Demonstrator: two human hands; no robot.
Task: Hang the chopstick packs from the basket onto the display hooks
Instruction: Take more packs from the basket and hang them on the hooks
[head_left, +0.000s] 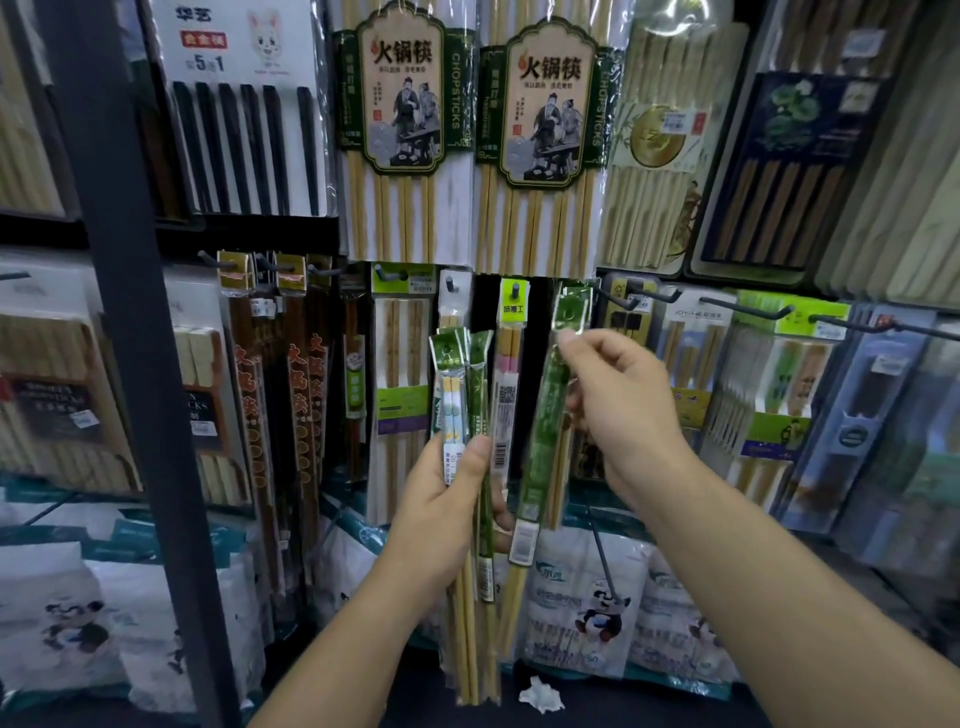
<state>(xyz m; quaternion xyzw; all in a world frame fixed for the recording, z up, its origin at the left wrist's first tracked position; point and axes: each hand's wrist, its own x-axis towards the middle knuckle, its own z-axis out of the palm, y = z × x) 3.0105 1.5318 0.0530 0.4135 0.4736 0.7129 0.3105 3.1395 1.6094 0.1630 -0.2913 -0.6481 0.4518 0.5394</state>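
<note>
Fingertips (571, 340) of the right hand (623, 405) pinch a green pack (540, 441) just below its header, keeping it upright so the hang hole can meet a hook (657, 296) just right of it. Left hand (441, 499) curls round the spare packs (470, 395), held lower left, apart from the hooks. Basket out of view.

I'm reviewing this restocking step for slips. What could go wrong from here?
1. The right hand pinches the green pack only near its top, so its hole may miss the bare hook and the pack could drop.
2. The left hand grips several loose packs together; one might slide out.
</note>
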